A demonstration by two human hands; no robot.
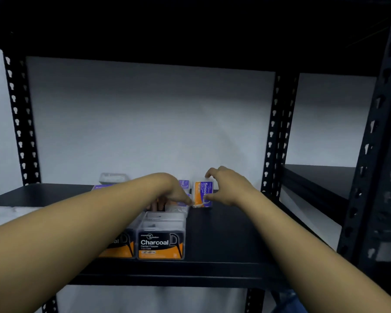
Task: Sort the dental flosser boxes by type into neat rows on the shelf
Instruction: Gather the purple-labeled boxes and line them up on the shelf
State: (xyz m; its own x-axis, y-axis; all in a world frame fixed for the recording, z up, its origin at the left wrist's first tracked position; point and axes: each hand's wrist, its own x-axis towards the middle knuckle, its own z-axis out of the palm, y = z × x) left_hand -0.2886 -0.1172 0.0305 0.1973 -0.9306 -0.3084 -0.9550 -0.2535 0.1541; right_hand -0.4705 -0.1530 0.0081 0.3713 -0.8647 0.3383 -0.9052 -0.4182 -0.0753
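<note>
Black Charcoal box (160,241) before hands.

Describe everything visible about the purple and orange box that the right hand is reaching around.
The purple and orange box is small, with white lettering beginning "Smoo", printed sideways. It stands upright on the black shelf, toward the back. The right hand curls around it, fingers at its top edge and thumb near its lower front. The left hand touches its lower left corner. Finer print is unreadable.

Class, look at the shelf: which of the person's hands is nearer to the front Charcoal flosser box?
Left. The left hand reaches just behind the Charcoal box; the right hand is farther back and to the right.
</note>
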